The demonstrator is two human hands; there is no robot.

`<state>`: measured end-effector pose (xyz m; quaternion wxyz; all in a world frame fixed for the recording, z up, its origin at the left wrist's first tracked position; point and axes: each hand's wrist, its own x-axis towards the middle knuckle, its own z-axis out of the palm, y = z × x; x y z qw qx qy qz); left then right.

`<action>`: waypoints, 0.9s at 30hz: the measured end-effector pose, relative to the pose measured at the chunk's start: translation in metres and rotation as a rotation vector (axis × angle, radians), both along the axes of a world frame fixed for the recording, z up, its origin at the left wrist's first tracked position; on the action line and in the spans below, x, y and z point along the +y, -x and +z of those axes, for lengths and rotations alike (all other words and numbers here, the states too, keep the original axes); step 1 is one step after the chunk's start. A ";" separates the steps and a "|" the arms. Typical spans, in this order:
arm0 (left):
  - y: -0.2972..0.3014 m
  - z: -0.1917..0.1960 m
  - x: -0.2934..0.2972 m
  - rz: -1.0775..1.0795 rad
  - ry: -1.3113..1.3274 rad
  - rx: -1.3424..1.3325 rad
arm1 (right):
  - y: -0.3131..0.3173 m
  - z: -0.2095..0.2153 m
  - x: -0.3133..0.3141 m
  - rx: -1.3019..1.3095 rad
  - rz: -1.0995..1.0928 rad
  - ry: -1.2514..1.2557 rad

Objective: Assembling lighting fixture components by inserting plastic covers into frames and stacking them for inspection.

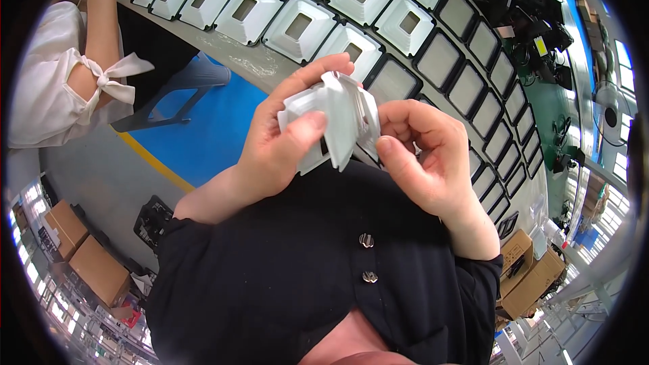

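Observation:
In front of my chest, my left hand is wrapped round a small stack of white, shiny reflector pieces with sloped sides. My right hand pinches the right edge of the same stack between thumb and fingers. The pieces are tilted and fanned slightly apart; how many there are cannot be made out. Just beyond my hands, a table holds rows of black frames. Several frames hold white reflectors with a rectangular opening in the middle. Others show only a pale flat panel inside the black rim.
At the far left a person's arm reaches to the table, beside a grey-blue plastic stool. Black parts and cables are heaped past the table's right side. Cardboard boxes stand at lower left and lower right.

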<state>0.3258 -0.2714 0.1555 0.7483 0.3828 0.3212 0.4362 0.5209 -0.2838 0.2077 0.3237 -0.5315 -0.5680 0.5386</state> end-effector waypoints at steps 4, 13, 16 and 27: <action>0.002 0.002 0.005 0.060 0.207 -0.116 | -0.023 0.012 -0.002 0.237 -0.041 0.278; 0.005 0.000 0.013 0.039 0.239 -0.107 | -0.049 -0.012 0.022 -0.677 0.392 -0.520; 0.001 0.002 0.015 0.020 0.239 -0.021 | -0.051 -0.022 0.034 -0.867 0.629 -0.624; 0.002 -0.002 0.028 -0.037 0.323 0.049 | -0.050 -0.029 0.076 -0.941 0.998 -0.795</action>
